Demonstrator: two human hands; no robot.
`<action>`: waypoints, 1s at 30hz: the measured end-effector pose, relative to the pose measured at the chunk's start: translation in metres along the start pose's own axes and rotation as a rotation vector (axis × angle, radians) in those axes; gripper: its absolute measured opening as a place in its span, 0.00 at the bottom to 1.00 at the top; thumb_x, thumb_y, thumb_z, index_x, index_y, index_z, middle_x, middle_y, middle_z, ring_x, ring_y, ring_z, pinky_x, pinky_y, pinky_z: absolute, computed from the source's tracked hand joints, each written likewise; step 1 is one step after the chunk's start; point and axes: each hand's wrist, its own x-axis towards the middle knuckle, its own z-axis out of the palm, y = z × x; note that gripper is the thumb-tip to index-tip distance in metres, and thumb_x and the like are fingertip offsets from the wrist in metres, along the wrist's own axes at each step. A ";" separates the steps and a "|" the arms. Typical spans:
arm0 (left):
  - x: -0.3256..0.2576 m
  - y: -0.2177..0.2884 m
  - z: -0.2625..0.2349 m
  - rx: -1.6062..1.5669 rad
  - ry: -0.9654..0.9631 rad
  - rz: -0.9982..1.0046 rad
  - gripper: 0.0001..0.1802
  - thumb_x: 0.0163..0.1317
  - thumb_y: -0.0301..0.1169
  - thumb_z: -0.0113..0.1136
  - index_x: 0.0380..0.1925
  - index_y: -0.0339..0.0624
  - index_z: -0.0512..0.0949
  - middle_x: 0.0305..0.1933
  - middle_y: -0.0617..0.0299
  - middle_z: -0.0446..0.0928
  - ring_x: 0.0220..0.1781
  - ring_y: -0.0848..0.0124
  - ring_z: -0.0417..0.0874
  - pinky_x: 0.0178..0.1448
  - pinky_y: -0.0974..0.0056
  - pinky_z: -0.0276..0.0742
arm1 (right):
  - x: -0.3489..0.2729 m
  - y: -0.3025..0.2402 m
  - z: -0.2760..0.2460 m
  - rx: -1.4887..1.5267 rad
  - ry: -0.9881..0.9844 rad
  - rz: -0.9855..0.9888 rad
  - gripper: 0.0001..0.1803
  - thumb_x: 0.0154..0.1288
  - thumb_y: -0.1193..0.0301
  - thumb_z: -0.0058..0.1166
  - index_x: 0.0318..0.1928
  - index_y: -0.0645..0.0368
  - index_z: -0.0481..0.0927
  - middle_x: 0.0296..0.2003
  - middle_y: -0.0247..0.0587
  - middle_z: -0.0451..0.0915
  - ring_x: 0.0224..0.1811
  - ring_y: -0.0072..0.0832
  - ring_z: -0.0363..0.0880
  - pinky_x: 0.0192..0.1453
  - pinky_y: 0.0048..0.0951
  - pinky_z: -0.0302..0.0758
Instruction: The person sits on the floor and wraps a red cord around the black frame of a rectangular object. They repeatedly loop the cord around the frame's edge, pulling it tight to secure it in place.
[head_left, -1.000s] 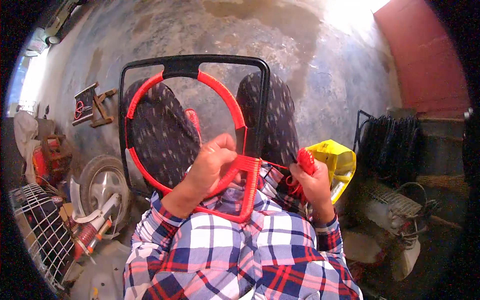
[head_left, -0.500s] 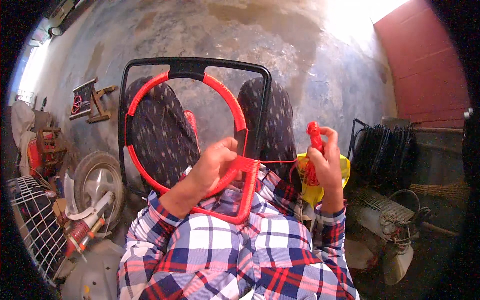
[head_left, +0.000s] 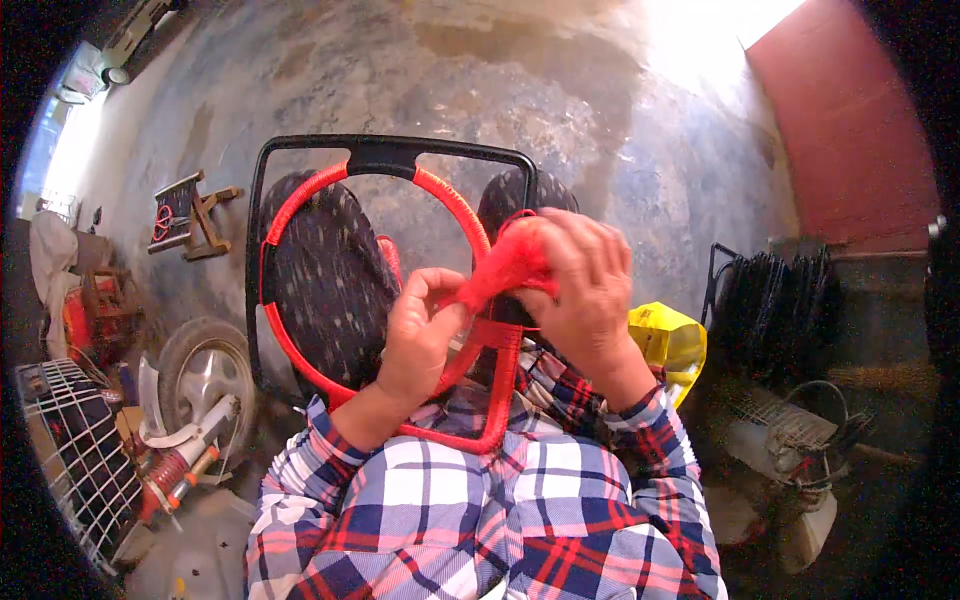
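A black square frame (head_left: 380, 156) with a round inner ring (head_left: 450, 202) rests on my lap. Red cord is wound tightly over much of the ring and over the near right corner (head_left: 500, 400) of the frame. Above the frame's right side, my right hand (head_left: 588, 285) grips a bundle of red cord (head_left: 512, 262), blurred by motion. My left hand (head_left: 422, 330) pinches the lower left end of that bundle between thumb and forefinger. Both hands partly hide the ring's right side and the wrapping there.
By my right leg lies a yellow bag (head_left: 672, 345). Several black metal frames (head_left: 780, 300) are stacked at the right. A wheel (head_left: 208, 378) and a white wire rack (head_left: 85, 460) are on the left, with a small stool (head_left: 200, 218) farther off.
My right hand has swung left with the cord bundle, from beside the yellow bag to over the frame. My left hand has left the wrapped side and now pinches the bundle's end.
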 end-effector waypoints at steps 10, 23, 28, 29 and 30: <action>0.007 0.001 0.006 -0.383 -0.153 -0.241 0.21 0.58 0.13 0.53 0.53 0.35 0.75 0.51 0.59 0.79 0.52 0.67 0.82 0.57 0.62 0.79 | -0.048 -0.001 0.012 0.181 -0.352 0.094 0.24 0.38 0.66 0.68 0.41 0.55 0.82 0.45 0.40 0.79 0.49 0.41 0.75 0.53 0.42 0.71; 0.010 -0.013 -0.011 -0.521 -0.170 -0.373 0.14 0.70 0.23 0.50 0.54 0.33 0.73 0.52 0.52 0.80 0.53 0.64 0.83 0.62 0.59 0.78 | -0.102 0.084 -0.044 1.664 0.111 0.570 0.18 0.53 0.55 0.53 0.23 0.57 0.73 0.25 0.31 0.70 0.33 0.29 0.63 0.34 0.29 0.63; 0.006 0.003 -0.002 -0.546 -0.160 -0.349 0.15 0.71 0.24 0.50 0.55 0.33 0.73 0.51 0.52 0.80 0.51 0.64 0.84 0.58 0.60 0.81 | -0.111 0.115 -0.099 1.861 0.342 0.644 0.16 0.62 0.54 0.57 0.33 0.55 0.75 0.36 0.32 0.73 0.39 0.32 0.69 0.39 0.27 0.73; 0.005 0.002 -0.002 -0.530 -0.157 -0.336 0.15 0.71 0.25 0.49 0.56 0.34 0.72 0.51 0.52 0.80 0.50 0.64 0.85 0.56 0.60 0.82 | -0.108 0.111 -0.107 1.803 0.417 0.798 0.17 0.64 0.55 0.55 0.39 0.55 0.75 0.43 0.36 0.76 0.37 0.30 0.72 0.36 0.27 0.73; 0.005 0.002 -0.002 -0.528 -0.186 -0.322 0.15 0.71 0.24 0.50 0.56 0.34 0.72 0.51 0.53 0.80 0.50 0.64 0.84 0.57 0.60 0.82 | -0.105 0.107 -0.109 1.737 0.502 0.948 0.18 0.66 0.55 0.52 0.44 0.56 0.76 0.51 0.40 0.79 0.36 0.28 0.74 0.33 0.28 0.74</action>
